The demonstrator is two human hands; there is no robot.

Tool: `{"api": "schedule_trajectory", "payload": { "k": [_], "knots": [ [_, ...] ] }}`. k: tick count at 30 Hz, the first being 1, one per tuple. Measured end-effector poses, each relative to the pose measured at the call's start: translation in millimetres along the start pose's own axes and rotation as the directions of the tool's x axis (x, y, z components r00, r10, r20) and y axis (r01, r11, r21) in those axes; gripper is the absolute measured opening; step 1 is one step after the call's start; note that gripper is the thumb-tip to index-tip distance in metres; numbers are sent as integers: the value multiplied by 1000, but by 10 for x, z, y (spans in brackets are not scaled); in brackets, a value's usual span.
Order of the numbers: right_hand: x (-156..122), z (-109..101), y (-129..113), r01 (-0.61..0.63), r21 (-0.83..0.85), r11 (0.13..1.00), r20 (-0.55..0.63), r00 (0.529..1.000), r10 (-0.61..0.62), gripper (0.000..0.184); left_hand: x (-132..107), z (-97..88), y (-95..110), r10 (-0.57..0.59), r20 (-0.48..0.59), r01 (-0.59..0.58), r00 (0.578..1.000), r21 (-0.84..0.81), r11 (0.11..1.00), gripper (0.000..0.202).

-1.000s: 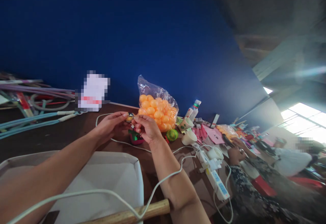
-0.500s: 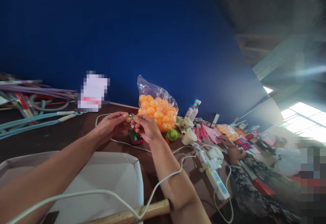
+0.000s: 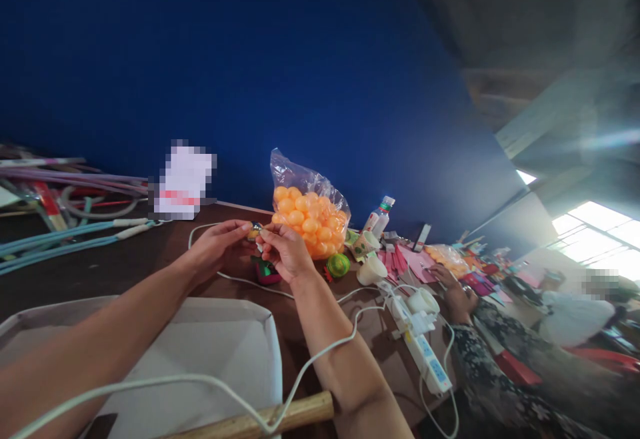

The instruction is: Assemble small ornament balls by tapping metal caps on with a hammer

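Above the brown table, my left hand (image 3: 220, 244) pinches a small shiny round piece (image 3: 255, 230) that looks metallic and partly gold. The fingertips of my right hand (image 3: 289, 252) close on the same piece from the other side. The fingers hide most of it, so I cannot tell its exact kind. A tiny white bit shows under the right fingertips. Below the hands sits a dark pink and green object (image 3: 267, 271), partly covered by the right hand. Just behind stands a clear plastic bag (image 3: 311, 219) of orange balls.
A white tray (image 3: 273, 352) lies below my forearms, crossed by a white cable (image 3: 200, 378) and a wooden stick (image 3: 300, 416). At right are a green ball-shaped item (image 3: 338, 265), paper cups (image 3: 371, 270), a bottle (image 3: 379, 218), a power strip (image 3: 425, 356) and a co-worker's hand (image 3: 456, 296).
My right hand has shifted very slightly left, and its fingers have turned a little. Both hands stay at the small round piece.
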State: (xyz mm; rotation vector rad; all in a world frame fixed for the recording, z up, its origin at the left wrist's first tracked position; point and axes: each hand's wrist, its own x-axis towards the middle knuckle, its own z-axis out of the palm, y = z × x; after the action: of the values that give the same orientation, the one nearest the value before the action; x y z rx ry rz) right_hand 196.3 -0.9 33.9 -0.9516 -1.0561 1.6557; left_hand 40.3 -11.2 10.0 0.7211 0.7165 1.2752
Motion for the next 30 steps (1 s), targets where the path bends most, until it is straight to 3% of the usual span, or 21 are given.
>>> {"api": "schedule_trajectory", "payload": {
  "k": [11, 30],
  "knots": [
    [11, 7, 4, -10, -15, 1000, -2, 1000, 10, 29, 65, -82, -78, -12, 44, 13, 999, -22, 1000, 17],
    [-11, 52, -19, 7, -83, 997, -33, 999, -9, 43, 24, -72, -85, -12, 50, 14, 999, -25, 1000, 27]
  ]
}}
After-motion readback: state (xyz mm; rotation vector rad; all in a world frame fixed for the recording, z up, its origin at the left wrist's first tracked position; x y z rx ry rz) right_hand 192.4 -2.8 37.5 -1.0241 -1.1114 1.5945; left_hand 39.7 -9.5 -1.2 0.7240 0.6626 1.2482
